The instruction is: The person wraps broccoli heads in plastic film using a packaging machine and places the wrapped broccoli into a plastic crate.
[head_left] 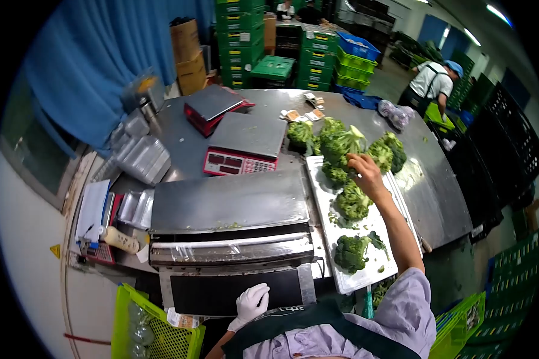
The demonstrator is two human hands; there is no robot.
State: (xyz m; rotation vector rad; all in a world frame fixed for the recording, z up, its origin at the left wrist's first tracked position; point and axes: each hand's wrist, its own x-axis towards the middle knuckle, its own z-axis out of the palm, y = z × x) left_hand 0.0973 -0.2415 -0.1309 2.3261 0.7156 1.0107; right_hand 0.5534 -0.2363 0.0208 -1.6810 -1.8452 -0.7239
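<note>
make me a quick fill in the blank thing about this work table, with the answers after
1. The person's left hand wears a ____ glove.
2. The green vegetable heads near the person's right hand are heads of ____.
3. The number of weighing scales standing on the metal table is ____.
4. The curtain at the upper left is coloured ____.

Missing words: white; broccoli; two; blue
</note>
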